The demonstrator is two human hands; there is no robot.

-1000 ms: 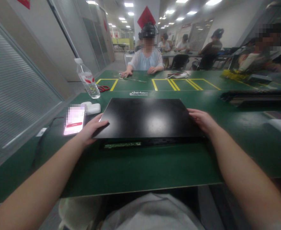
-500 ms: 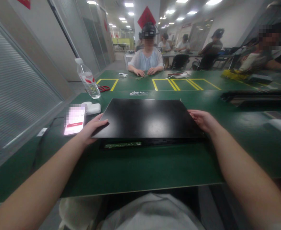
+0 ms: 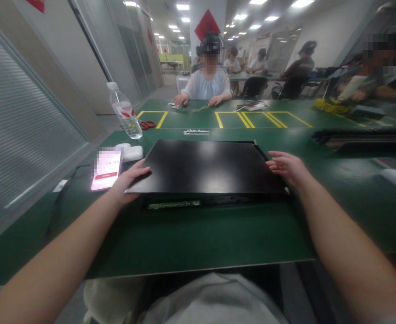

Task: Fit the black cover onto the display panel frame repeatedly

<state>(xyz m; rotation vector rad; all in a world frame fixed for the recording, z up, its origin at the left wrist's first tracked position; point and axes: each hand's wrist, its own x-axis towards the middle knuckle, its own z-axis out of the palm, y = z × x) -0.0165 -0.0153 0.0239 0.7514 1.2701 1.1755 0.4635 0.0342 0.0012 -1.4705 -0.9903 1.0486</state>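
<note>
A flat glossy black panel (image 3: 204, 166), which looks like a display screen, lies over a dark frame. Below its near edge shows a green circuit strip (image 3: 174, 204). My left hand (image 3: 133, 177) grips the panel's left edge, thumb on top and fingers underneath. At the opposite edge is my right hand (image 3: 288, 168), its fingers apart and stretched towards the panel's right side; whether the fingertips touch it I cannot tell. Part of the frame (image 3: 261, 150) shows past the panel's right edge.
To the left are a lit phone (image 3: 106, 168), a white case (image 3: 132, 153), a water bottle (image 3: 125, 112) and red-handled scissors (image 3: 147, 124). White strips (image 3: 196, 132) lie beyond the panel. Across the green table (image 3: 198, 238) sits a person (image 3: 206, 83). Long black parts (image 3: 369, 139) lie at right.
The panel has shifted slightly left, and more of the frame shows at its right side. My right hand's fingers have loosened from the edge. The person opposite has reached one hand sideways.
</note>
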